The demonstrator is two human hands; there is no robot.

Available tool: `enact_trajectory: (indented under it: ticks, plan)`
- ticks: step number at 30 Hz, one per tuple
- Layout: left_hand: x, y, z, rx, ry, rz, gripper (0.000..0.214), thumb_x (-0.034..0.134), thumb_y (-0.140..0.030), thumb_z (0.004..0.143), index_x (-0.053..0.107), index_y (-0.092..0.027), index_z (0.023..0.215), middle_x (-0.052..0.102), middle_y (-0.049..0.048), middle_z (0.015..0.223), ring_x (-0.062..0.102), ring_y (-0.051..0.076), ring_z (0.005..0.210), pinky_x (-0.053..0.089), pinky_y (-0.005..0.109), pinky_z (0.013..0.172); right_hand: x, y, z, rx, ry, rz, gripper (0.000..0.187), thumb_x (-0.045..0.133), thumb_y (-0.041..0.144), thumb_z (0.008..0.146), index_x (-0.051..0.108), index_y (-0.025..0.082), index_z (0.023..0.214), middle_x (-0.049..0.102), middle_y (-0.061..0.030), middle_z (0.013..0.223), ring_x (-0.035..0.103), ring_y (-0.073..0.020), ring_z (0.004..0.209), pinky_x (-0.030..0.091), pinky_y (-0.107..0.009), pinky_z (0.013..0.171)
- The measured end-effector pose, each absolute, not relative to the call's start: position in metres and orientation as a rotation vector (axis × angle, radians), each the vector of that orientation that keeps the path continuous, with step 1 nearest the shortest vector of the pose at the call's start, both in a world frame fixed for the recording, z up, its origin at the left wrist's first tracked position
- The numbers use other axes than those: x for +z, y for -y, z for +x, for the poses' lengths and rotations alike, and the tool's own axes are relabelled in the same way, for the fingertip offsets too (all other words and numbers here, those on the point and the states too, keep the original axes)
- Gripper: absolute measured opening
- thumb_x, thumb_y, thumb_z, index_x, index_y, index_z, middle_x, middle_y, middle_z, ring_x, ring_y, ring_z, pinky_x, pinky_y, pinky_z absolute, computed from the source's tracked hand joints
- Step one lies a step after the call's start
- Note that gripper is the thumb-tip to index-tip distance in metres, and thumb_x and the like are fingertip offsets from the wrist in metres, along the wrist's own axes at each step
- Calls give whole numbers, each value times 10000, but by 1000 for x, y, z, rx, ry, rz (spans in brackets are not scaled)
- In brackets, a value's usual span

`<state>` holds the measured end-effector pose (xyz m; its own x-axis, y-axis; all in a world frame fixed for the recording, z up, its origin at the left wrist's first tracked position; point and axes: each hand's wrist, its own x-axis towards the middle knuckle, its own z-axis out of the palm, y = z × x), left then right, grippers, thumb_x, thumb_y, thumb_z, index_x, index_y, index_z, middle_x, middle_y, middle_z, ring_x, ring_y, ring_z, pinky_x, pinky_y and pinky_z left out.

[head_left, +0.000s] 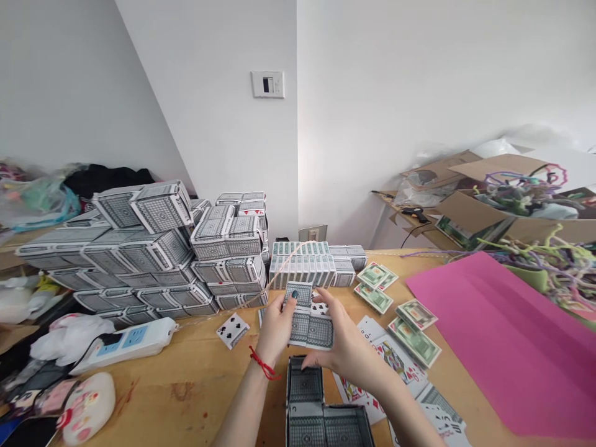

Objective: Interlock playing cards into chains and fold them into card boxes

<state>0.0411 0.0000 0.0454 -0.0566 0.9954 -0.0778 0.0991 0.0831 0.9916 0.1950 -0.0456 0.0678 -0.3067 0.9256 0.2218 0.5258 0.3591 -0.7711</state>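
Observation:
Both hands meet over the wooden table (195, 385) near the lower middle. My left hand (275, 329), with a red string on its wrist, pinches a grey patterned card piece (298, 293) that stands upright. My right hand (342, 344) grips folded patterned card pieces (311, 330) joined to it. Directly below the hands lies a row of folded card boxes (316, 410) with open tops. A spade playing card (232, 329) lies face up left of my left hand.
A tall heap of folded card blocks (153, 254) fills the left. A row of card packs (305, 264) stands behind the hands. Small green banknote bundles (414, 338), loose cards (395, 366), a pink sheet (503, 341), a power strip (125, 344) and cardboard boxes (470, 211) surround.

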Motion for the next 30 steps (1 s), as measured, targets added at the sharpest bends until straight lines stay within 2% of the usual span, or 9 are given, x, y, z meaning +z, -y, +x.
enact_trajectory:
  ticks: [4,8,12,14,17,20,23,27,30]
  plan:
    - [46,2,45,1137,-1354,1220,295,528,-466,736,601,-180,726,541,-9,595,466,152,574,327,233,542,65,45,192,778,1955,-1272,1039,751,422,572,103,250,1366,282,-144,1388,285,-300,1284,319,-460,1012]
    - [42,4,50,1164,-1351,1174,308,542,-481,727,602,-179,725,537,-7,577,468,154,563,334,233,541,62,45,192,810,1908,-1285,1058,731,451,592,61,247,1385,229,-148,1425,266,-298,1297,319,-450,1011]
    - [42,5,53,1192,-1302,1187,308,519,-481,753,586,-181,745,535,-5,611,474,154,591,341,231,560,65,45,201,878,1883,-1149,1135,690,573,572,3,226,1405,155,-152,1462,191,-295,1328,245,-457,1045]
    - [44,7,54,1210,-1296,1238,295,490,-467,781,575,-186,750,537,-4,643,475,152,616,342,229,576,69,43,208,976,1814,-1066,1012,558,641,666,14,230,1414,182,-141,1462,214,-287,1322,245,-462,1037]
    - [49,10,56,1198,-1246,1292,282,469,-450,803,576,-191,766,549,-2,677,478,151,634,353,229,603,73,38,213,1164,1507,-1081,665,328,590,834,160,284,1400,413,-110,1350,513,-243,1101,400,-425,905]
    - [54,13,58,1142,-1177,1322,271,481,-437,800,583,-188,776,551,0,677,486,153,637,361,227,603,69,30,211,1308,1220,-1249,560,495,513,785,473,206,1253,650,-67,954,616,-196,797,465,-331,748]
    - [58,15,59,1097,-1169,1370,278,494,-437,793,571,-177,729,536,-2,651,477,147,618,357,221,581,60,24,208,1487,1083,-1241,433,595,461,721,638,155,1023,638,-20,686,588,-160,640,439,-250,587]
    - [59,14,58,1077,-1154,1434,305,453,-453,815,578,-176,802,549,2,688,489,147,630,366,226,584,49,21,210,1563,953,-1183,320,686,433,638,663,125,722,613,-14,616,532,-114,550,391,-211,515]
    - [54,11,55,1176,-1254,1423,333,433,-476,819,571,-179,762,538,-1,662,497,149,630,367,229,580,44,18,214,1517,810,-1161,299,718,418,609,639,139,681,623,-12,649,543,-108,581,422,-213,553]
